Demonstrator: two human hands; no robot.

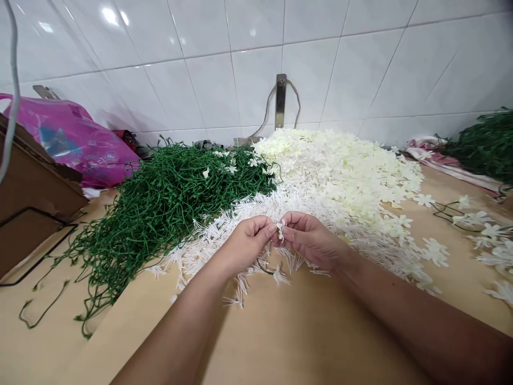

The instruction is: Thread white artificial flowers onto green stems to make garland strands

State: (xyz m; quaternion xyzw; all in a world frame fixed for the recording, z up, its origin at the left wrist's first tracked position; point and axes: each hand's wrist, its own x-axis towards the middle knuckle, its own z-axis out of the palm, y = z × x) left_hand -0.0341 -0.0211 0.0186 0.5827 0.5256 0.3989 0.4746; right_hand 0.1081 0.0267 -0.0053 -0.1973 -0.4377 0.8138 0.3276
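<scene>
My left hand (249, 241) is closed in a pinch, with a green artificial flower stem (264, 269) hanging below its fingers. A white blossom (280, 276) sits on the hanging end of that stem. Thumb and forefinger of my right hand (311, 236) pinch a small white artificial flower (280, 231), and the fingertips of both hands nearly meet around it. Where stem and flower meet is hidden by the fingers. Just behind my hands lies a pile of thin white stamen pieces (208, 240).
A heap of green stems (172, 198) lies to the left, and a mound of cream petals (348, 171) to the right. Finished-looking flower sprays (491, 232) rest at the right edge. A cardboard box (36, 198) and a pink bag (88, 141) stand left, before the tiled wall (256, 75).
</scene>
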